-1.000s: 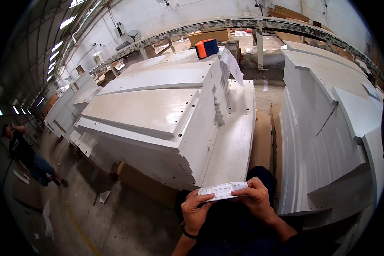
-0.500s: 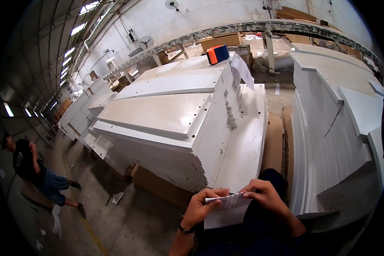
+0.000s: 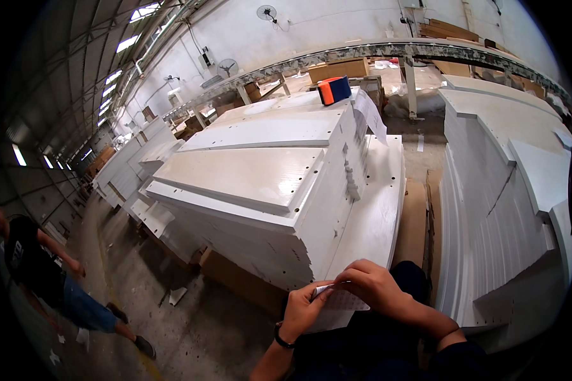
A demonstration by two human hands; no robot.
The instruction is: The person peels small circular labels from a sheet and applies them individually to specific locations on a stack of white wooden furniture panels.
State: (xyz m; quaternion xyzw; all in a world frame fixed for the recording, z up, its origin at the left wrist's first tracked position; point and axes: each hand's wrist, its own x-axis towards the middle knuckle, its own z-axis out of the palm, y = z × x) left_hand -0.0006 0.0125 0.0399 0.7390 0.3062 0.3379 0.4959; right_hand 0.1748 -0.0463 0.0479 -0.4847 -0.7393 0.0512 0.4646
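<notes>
Low in the view my left hand (image 3: pixel 303 309) pinches the left edge of a printed paper sheet (image 3: pixel 349 301), thumb in front. My right hand (image 3: pixel 375 289) has come across and closes its fingertips on the sheet's top edge, close to the left fingertips. A printed flap folds toward me, and a plain white part hangs below it. The fingertips of the right hand are partly hidden behind its knuckles. Just beyond my hands stands a stack of white panels (image 3: pixel 235 178) with drilled holes, and an orange and dark blue block-shaped thing (image 3: pixel 334 91) sits on its far end.
To the right rises another stack of white panels (image 3: pixel 489 184). A sheet of paper (image 3: pixel 370 117) hangs off the first stack's far end. A person (image 3: pixel 35 267) walks at the left. Scraps (image 3: pixel 177 296) lie on the floor. A long conveyor-like frame (image 3: pixel 337 58) crosses the back.
My right hand has moved left along the sheet's top edge to meet my left hand. The person at the left has come nearer. The whole view has shifted slightly.
</notes>
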